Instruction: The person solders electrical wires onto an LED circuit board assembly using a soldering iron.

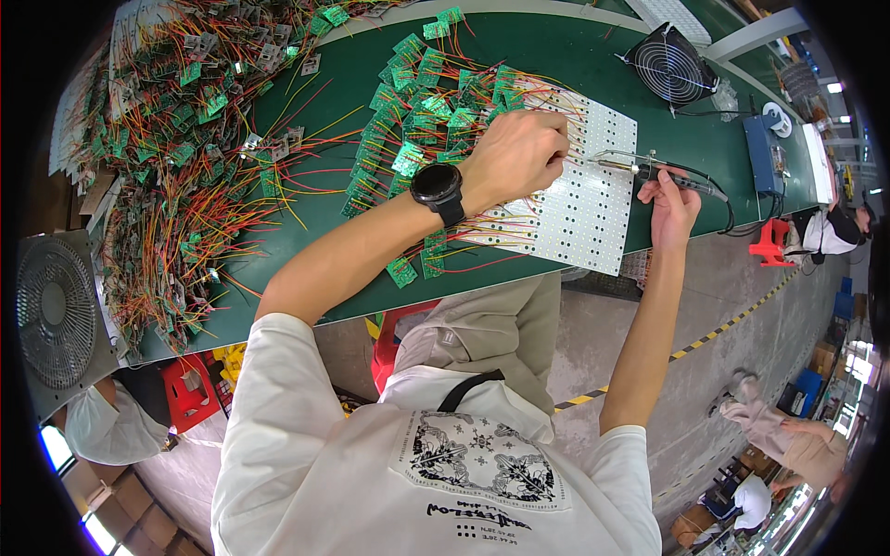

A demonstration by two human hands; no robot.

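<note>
My right hand (pixel 672 211) grips the dark handle of a soldering iron (pixel 681 178). Its metal tip and a thin guide point left, over a white panel with rows of small dots (pixel 603 199). Above the panel's middle is my left hand (pixel 524 156), fingers curled closed; what they pinch, if anything, is hidden. A black watch (pixel 438 187) sits on that wrist. Beside and under this hand lie several small green circuit boards (pixel 408 157), their red and yellow wires reaching onto the panel.
A large heap of wired boards (pixel 185 139) covers the left of the green table (pixel 324 120). At the back right stand a black fan (pixel 669 69), a blue box (pixel 765 153) and a spool (pixel 777 119). The iron's cable (pixel 728 208) loops right. Other people sit or stand farther off.
</note>
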